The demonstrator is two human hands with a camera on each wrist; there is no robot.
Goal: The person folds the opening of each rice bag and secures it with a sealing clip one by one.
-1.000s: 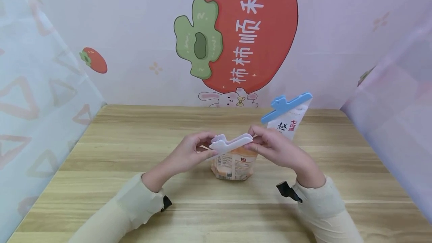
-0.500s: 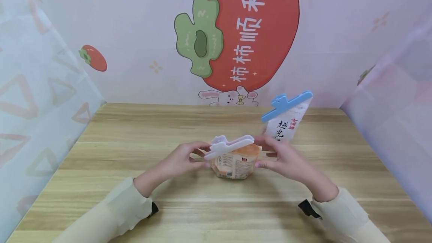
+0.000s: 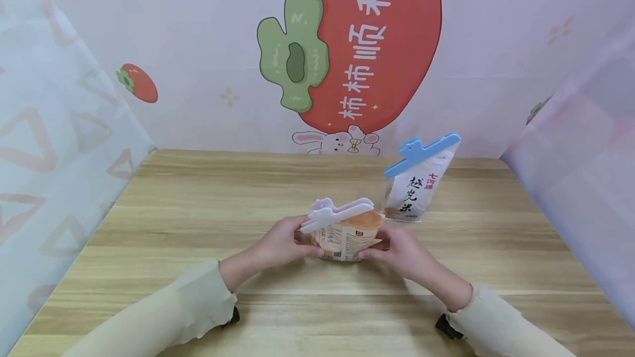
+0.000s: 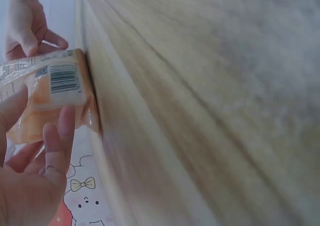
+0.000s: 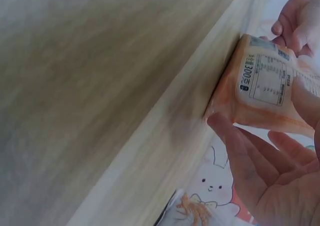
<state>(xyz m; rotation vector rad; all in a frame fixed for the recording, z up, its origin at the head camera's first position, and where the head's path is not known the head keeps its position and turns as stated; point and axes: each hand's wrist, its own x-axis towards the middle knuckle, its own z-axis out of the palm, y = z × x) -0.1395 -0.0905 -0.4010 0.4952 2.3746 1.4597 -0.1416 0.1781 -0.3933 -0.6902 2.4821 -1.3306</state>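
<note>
An orange and cream food bag [image 3: 353,236] stands at the middle of the table, its printed panel facing me. Across its folded top sits a pale lilac bag clip [image 3: 333,216], slanting up to the right. My left hand [image 3: 283,244] holds the bag's left side, thumb in front and fingers round the side. From the right, my right hand [image 3: 408,253] holds the other side in the same way. The left wrist view shows a barcode low on the bag [image 4: 42,93]. In the right wrist view, the bag's base [image 5: 270,83] rests at the tabletop.
Behind and to the right stands a white bag [image 3: 419,189] with dark and red lettering, closed by a blue bag clip [image 3: 421,154]. The wooden table [image 3: 198,191] ends at a printed fabric backdrop [image 3: 208,70], with fabric on both sides too.
Both hands have let go of the lilac clip and moved down to the bag's two sides. The right hand first swung outward, then came back in. The clip stays on the bag.
</note>
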